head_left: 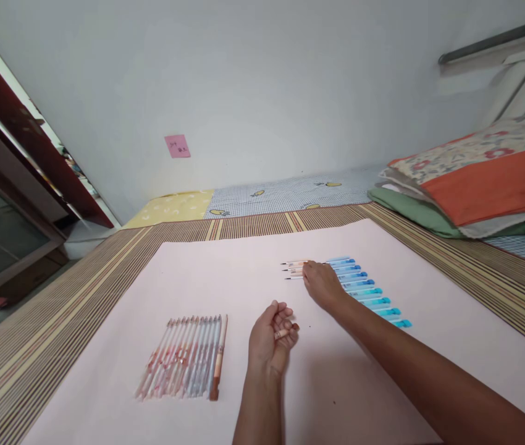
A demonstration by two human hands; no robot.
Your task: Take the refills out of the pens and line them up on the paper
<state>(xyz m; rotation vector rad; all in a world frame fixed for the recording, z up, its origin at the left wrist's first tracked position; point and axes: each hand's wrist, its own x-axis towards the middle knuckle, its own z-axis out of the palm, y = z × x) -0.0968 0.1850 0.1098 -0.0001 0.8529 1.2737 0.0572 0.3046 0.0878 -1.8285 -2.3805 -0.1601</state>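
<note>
My left hand (269, 340) is palm up over the pale sheet, fingers curled round a beige pen (281, 334) with a brown end; most of its length is hidden. My right hand (323, 283) reaches forward, fingertips pinched down at several pens with dark pointed tips (294, 271), lying side by side. The hand covers their other ends, and which pen it grips is partly hidden. Just right of it runs a row of blue to turquoise pens (368, 292). Left of my left hand lies a row of clear-barrelled pens (181, 355), with a brown-ended pen (218, 358) at its right side.
The pale pink sheet (128, 303) lies on a striped mat (81, 266). Folded bedding (485, 173) is piled at the right back. Behind the mat are a checked cloth (281, 198) and a wall with a pink note (177, 146). A cabinet (3, 216) stands at left.
</note>
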